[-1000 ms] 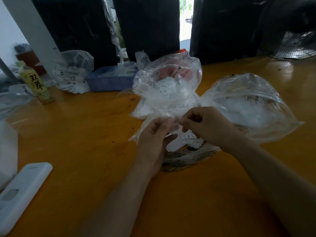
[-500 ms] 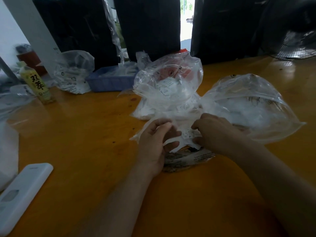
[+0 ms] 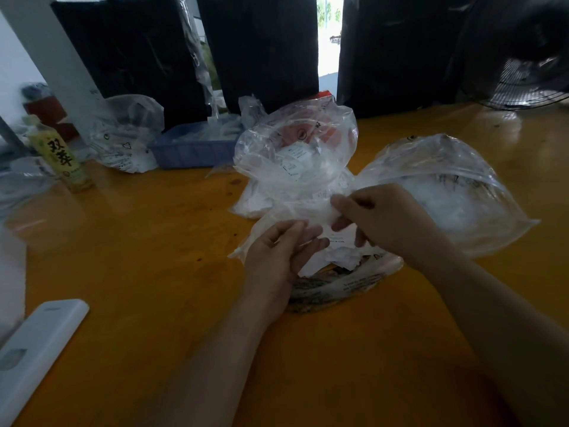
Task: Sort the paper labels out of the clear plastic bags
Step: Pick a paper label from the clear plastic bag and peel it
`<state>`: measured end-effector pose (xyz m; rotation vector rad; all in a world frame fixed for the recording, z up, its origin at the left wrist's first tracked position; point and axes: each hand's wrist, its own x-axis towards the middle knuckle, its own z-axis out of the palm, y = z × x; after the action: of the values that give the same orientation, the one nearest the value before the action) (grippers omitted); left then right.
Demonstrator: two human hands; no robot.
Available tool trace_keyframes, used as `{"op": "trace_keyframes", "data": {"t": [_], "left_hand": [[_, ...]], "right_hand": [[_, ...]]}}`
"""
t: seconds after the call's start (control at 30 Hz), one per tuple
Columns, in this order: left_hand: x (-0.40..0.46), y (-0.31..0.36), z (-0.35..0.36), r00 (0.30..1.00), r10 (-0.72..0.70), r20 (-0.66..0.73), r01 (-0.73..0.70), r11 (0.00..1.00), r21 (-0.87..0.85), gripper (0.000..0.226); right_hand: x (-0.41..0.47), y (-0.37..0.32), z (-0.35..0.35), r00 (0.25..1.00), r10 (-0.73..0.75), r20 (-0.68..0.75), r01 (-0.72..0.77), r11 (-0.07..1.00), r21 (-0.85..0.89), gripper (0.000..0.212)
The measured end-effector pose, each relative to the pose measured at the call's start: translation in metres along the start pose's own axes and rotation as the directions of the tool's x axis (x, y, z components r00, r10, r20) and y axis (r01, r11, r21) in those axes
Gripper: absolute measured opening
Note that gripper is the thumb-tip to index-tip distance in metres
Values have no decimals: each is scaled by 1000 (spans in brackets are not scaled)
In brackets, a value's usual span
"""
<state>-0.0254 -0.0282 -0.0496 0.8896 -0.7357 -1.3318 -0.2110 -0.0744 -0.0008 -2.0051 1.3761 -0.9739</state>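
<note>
A small clear plastic bag (image 3: 295, 211) is stretched between my two hands over the orange table (image 3: 138, 241). My left hand (image 3: 281, 254) grips its lower left part with curled fingers. My right hand (image 3: 378, 217) pinches the bag's upper right edge. White paper labels (image 3: 338, 241) show through and below the bag, on a printed packet (image 3: 345, 285). Behind stands a big clear bag (image 3: 295, 152) full of small bags with labels. A second large clear bag (image 3: 446, 186) lies to the right.
A blue tray (image 3: 191, 149) and another filled clear bag (image 3: 126, 143) sit at the back left. A yellow drink bottle (image 3: 60, 155) stands far left. A white flat device (image 3: 37, 343) lies near the front left edge. A fan (image 3: 523, 72) is at the back right.
My right hand has lifted from the labels and moved up, now pinching the bag's upper edge. My left hand has stayed on the bag's left side.
</note>
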Motion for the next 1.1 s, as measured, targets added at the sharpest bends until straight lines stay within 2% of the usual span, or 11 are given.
{"op": "trace_keyframes", "data": {"t": [0.07,0.17,0.27,0.33,0.4,0.53,0.73,0.9,1.1], "left_hand": [[0,0,0,1000,-1,4,1,1000,-6,24],[-1,-2,0,1000,1,22,0,1000,-29,28],[0,-3,0,999,-8,40,10,999,-43,33],[0,-4,-1,999,-17,48,19,998,-55,31],[1,-5,-2,998,-15,53,17,999,-39,29],[1,-5,-4,998,4,64,-6,999,33,29],[1,-5,-2,999,14,29,-12,998,-59,14],[0,-4,-2,999,31,24,-31,999,-20,28],[-1,-2,-1,999,3,45,0,998,-55,28]], "right_hand": [[-3,-4,-3,998,48,-35,-41,981,191,31],[-3,-6,-5,993,83,-84,-50,939,340,9],[-1,-6,-7,991,121,-62,-82,897,435,37],[-2,-7,-8,993,111,-50,-75,882,466,49],[-2,-9,-7,994,100,-52,-65,885,462,42],[-2,-9,-7,996,75,-40,-48,884,465,13],[-2,-8,-9,998,5,-67,20,931,365,8],[-2,-9,-6,998,-24,-57,42,938,343,6],[-2,-8,-5,997,-71,-19,74,968,242,6]]}}
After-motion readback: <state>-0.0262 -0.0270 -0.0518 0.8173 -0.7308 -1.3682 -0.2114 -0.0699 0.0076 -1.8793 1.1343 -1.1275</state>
